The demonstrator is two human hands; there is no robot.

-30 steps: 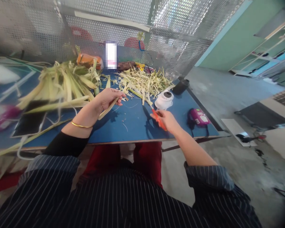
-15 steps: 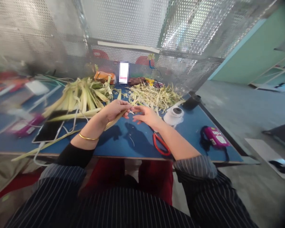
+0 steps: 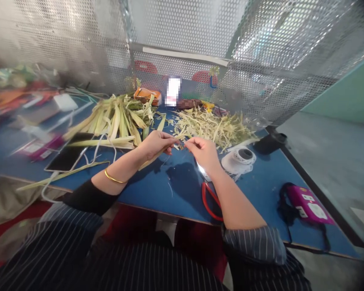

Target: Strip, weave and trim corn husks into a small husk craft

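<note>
My left hand (image 3: 159,145) is closed, fingers pinched on a pale corn husk (image 3: 150,161) that trails back under the palm toward the wrist. Just right of it, my right hand (image 3: 204,155) pinches with thumb and forefinger; whatever lies between those fingertips is too small to make out. A narrow gap separates the two hands' fingertips. Partly hidden under my right forearm lie scissors with red handles (image 3: 204,202). A white spool (image 3: 238,161) stands to the right of that hand. Behind the hands lies a heap of shredded husk strips (image 3: 212,125).
A bundle of whole husks (image 3: 113,121) lies back left, near a dark-screened phone (image 3: 67,153) with a white cable. At right are a black cylinder (image 3: 268,143) and a purple pack (image 3: 311,204) with a black strap. A perforated screen (image 3: 182,24) rises behind the blue table (image 3: 154,194).
My right hand's spread fingers have closed into a pinch, and it has drawn slightly away from my left. The camera view has turned left. My left hand keeps its hold on the husk.
</note>
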